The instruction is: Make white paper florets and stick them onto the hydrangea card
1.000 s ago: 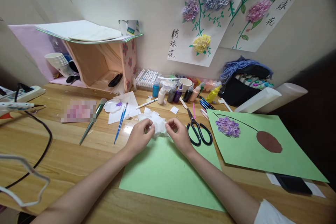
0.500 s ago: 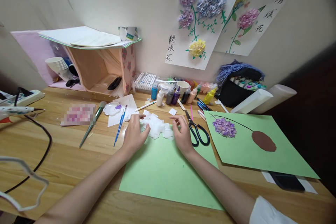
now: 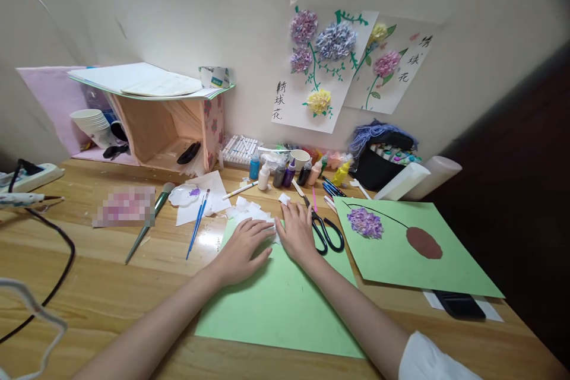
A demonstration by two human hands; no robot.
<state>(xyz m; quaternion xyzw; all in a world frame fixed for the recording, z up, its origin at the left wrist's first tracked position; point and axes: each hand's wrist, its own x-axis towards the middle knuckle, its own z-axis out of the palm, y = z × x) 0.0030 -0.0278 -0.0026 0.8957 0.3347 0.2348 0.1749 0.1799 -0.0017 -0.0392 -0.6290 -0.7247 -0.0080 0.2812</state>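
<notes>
Both hands lie side by side over a heap of small white paper pieces (image 3: 246,209) at the far edge of a green sheet of paper (image 3: 285,309). My left hand (image 3: 244,249) is flat with its fingers stretched out, palm down, at the near side of the heap. Close beside it, my right hand (image 3: 296,230) also lies palm down, fingers extended, covering part of the pieces. One loose white paper piece (image 3: 284,198) shows just beyond the right fingertips. Black-handled scissors (image 3: 328,234) rest right of that hand.
Blue paintbrushes (image 3: 197,224) and a thick brush (image 3: 149,222) lie on the left. Paint bottles (image 3: 288,173) line the back. At right, another green sheet (image 3: 396,273) bears a purple paper flower (image 3: 365,223) and overlaps a black phone-like object (image 3: 458,306).
My hands have come closer together and flattened over the white pieces, the right moving left. More of the heap is covered now. The whole view has shifted slightly.
</notes>
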